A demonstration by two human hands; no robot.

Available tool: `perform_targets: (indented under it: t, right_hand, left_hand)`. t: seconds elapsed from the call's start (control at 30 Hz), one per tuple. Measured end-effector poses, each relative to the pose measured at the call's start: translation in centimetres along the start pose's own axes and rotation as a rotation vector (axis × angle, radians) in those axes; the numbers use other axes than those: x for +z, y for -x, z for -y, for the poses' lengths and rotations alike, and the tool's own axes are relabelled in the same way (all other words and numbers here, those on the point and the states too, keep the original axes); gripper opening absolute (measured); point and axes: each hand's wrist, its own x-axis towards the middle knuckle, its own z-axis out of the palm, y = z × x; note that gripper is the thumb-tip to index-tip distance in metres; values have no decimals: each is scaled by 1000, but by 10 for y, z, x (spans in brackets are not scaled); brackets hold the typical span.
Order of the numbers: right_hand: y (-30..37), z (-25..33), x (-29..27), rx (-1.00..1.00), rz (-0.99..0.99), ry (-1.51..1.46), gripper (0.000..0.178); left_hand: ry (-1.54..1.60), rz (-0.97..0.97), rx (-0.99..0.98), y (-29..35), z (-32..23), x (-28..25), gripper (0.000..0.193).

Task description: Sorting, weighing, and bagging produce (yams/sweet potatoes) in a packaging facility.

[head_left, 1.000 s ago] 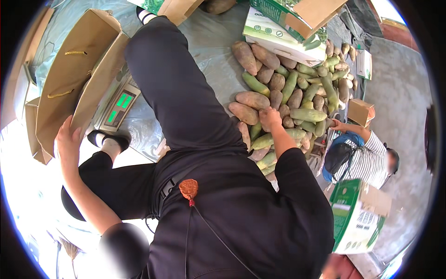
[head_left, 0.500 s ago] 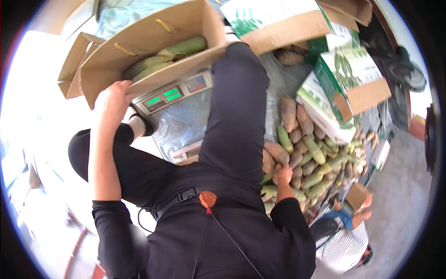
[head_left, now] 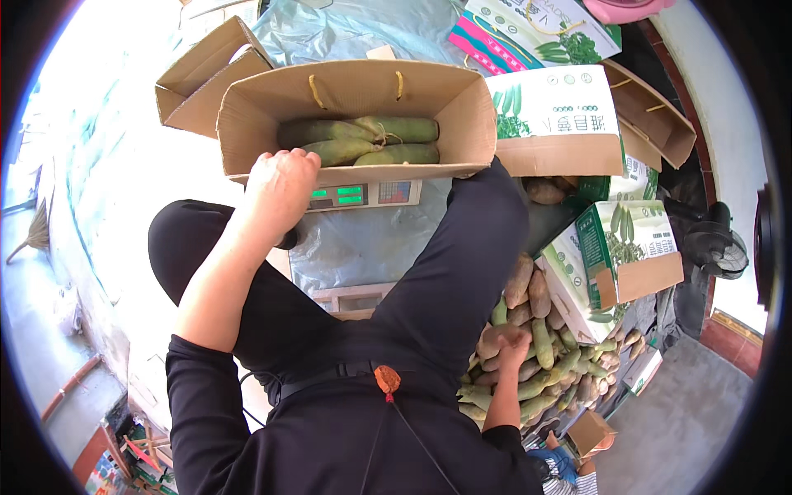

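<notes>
An open cardboard box (head_left: pixel 359 92) with yellow cord handles stands on a digital scale (head_left: pixel 381 195) with lit green readouts. Several long green radishes (head_left: pixel 340 152) lie inside it. The fingers of my left hand (head_left: pixel 283 188) are closed over the box's near edge, towards its left end. To my right, beside my thigh, a heap of green and mud-brown radishes (head_left: pixel 542 341) spreads out. There my right hand (head_left: pixel 513 346) is closed around a thick mud-brown radish (head_left: pixel 490 340) at the heap's near left side; its fingertips are partly hidden.
Printed white-and-green cartons (head_left: pixel 557 124) stand beyond my right knee, with another carton (head_left: pixel 639 239) leaning over the heap. A black fan (head_left: pixel 716 247) is by the wall. At lower right, a person in stripes (head_left: pixel 582 480) is next to a small box (head_left: pixel 590 433). Another open box (head_left: pixel 206 78) stands far left.
The view has swung, so the box now appears further right and its contents show more fully. My left hand stays at its near edge. My right hand has closed on a mud-brown radish.
</notes>
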Motion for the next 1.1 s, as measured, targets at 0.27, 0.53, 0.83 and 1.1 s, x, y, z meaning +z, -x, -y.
perform_targets:
  t: [0.27, 0.53, 0.83, 1.1]
  right_hand:
    - [-99, 294, -75, -518, -84, -517, 56]
    - [-97, 500, -55, -924, 202, -482, 47]
    - [-96, 540, 44, -1382, 313, 339, 52]
    - [-122, 473, -1, -927, 291, -306, 38]
  left_hand:
    - [-20, 49, -33, 6, 0, 2, 9]
    - [21, 24, -70, 9, 1, -3, 18]
    - [24, -1, -19, 6, 4, -3, 7]
    - [84, 174, -120, 2, 1, -16, 22]
